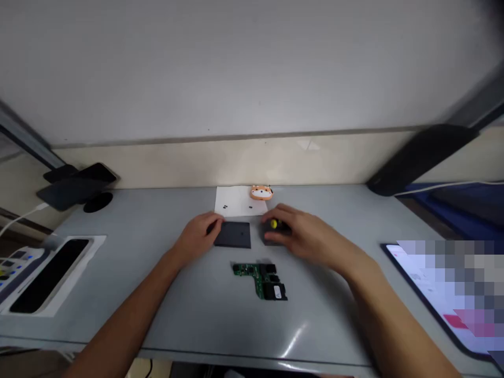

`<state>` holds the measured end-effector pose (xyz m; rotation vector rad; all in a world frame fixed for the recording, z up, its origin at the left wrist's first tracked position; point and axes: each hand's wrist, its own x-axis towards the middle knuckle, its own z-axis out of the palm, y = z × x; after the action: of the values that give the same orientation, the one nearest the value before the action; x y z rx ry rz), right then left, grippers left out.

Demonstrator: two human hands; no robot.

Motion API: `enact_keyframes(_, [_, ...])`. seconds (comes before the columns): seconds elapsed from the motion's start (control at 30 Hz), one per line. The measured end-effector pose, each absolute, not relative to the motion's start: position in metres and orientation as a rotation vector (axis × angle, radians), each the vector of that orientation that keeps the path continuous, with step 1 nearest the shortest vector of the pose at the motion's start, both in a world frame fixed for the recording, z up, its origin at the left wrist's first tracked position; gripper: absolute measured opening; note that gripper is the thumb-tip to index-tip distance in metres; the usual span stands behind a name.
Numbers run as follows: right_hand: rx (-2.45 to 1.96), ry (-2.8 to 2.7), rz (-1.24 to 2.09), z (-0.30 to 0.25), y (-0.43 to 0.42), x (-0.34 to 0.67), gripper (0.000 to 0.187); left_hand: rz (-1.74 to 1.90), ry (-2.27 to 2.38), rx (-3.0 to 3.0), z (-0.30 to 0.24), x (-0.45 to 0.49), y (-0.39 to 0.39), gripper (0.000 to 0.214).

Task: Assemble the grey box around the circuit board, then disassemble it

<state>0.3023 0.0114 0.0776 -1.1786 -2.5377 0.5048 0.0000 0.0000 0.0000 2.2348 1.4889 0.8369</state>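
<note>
My left hand [200, 235] is closed at the left edge of a flat dark grey cover [235, 234], its thumb and fingers pinching the upper corner. To the right, my right hand [295, 227] curls around a small black tool with a round yellow end [274, 223]; its shaft cannot be made out. Beneath those fingers lies a second dark grey piece [271, 240], partly hidden by the hand. Nearer to me, a green circuit board [258, 278] with black connectors and a white label rests flat on the table, touched by neither hand.
Behind the hands, white paper [238, 194] carries several tiny dark screws [225, 206] and an orange animal-faced case [261, 192]. A phone [49, 275] lies left, near a power strip [18, 268]. A dark stand [79, 186] is back left; a lit tablet [433, 299] lies right.
</note>
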Motion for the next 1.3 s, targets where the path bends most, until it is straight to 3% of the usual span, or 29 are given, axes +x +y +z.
enact_keyframes(0.17, [-1.132,-2.71,0.805,0.082,-0.029,0.287,0.038,0.835,1.732,2.106,0.002,0.003,-0.003,0.035])
enact_keyframes(0.33, [-1.246,-2.764,0.794,0.059,-0.049,0.283,0.068,0.803,1.888,2.068,-0.001,0.003,0.0,0.022])
enact_keyframes(0.63, [-1.105,-2.714,0.794,0.078,-0.022,0.278,0.031,0.751,1.838,2.196,-0.004,0.003,0.001,0.021])
enact_keyframes(0.87, [-1.171,-2.602,0.152,0.052,-0.007,0.265,0.044,0.697,1.936,2.141,-0.002,0.006,0.001,0.016])
enact_keyframes(1.3, [-1.194,-2.673,0.198,0.047,-0.009,0.257,0.042,0.672,1.591,2.307,0.001,0.002,0.001,0.014])
